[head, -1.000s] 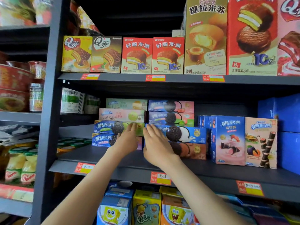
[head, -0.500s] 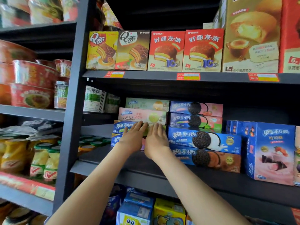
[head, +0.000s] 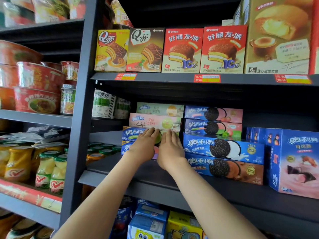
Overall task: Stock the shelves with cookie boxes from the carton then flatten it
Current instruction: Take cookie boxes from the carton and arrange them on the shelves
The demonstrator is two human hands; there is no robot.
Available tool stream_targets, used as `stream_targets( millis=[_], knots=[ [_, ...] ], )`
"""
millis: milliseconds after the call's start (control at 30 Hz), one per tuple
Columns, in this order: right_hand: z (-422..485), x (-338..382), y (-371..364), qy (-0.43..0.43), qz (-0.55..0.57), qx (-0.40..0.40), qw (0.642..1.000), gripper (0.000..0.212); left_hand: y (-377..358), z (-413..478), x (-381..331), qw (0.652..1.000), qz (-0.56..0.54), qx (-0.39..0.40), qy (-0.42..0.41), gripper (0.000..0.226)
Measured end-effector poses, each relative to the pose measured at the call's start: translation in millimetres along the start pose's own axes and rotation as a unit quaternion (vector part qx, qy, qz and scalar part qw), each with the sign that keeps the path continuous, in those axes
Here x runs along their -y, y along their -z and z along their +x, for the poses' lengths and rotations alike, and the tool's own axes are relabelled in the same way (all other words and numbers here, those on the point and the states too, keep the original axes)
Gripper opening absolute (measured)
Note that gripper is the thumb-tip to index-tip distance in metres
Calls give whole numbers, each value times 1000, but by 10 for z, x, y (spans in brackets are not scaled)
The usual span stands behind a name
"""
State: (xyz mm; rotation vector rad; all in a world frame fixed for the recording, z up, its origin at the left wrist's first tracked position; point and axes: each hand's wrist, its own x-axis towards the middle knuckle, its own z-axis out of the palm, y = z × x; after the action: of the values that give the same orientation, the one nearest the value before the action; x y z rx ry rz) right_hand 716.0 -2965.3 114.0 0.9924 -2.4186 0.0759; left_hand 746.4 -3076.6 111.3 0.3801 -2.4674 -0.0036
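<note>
Right now your left hand and right hand lie side by side, almost touching. Both have their fingers straight and together, and the palms are pressed flat against the front of the left-hand stack of cookie boxes. Neither hand grips anything.

Your left fingertips reach the blue Oreo box, third from the top, and your right fingertips rest on the green end of that same box. Below it, your palms cover most of the bottom Oreo box, which sits on the dark middle shelf. Above your fingers lie a pink Oreo box and, topmost, a pale green Oreo box.

Just beside your right hand is a second stack: an original Oreo box on a chocolate Oreo box, with two pink-fronted boxes on top. Further right stands a tall wafer-roll box.

On the shelf above stand Q-ti cake boxes and red chocolate pie boxes. In the bay to your left are instant noodle bowls and, lower down, jars of yellow fruit.
</note>
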Motion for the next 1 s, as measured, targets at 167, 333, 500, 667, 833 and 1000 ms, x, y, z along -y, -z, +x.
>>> stream_targets(
  millis=[167, 333, 500, 667, 833, 1000],
  knots=[
    [15, 27, -9, 9, 12, -33, 999, 72, 7, -59, -87, 1000, 5, -6, 28, 72],
    [-27, 9, 33, 24, 67, -73, 995, 75, 86, -138, -136, 998, -16, -46, 40, 57],
    [-85, 10, 118, 38, 107, -111, 987, 53, 287, -332, -163, 996, -33, -55, 68, 44],
    [-287, 93, 299, 80, 131, -178, 972, 27, 487, -716, -213, 990, -61, -112, 60, 33],
    [-740, 276, 99, 129, 182, -254, 941, 26, 431, -1236, -346, 963, -60, -254, 61, 31],
    [-1259, 403, -300, 147, 264, -270, 914, 19, 170, -1811, -429, 951, -134, -272, 67, 32]
  ],
)
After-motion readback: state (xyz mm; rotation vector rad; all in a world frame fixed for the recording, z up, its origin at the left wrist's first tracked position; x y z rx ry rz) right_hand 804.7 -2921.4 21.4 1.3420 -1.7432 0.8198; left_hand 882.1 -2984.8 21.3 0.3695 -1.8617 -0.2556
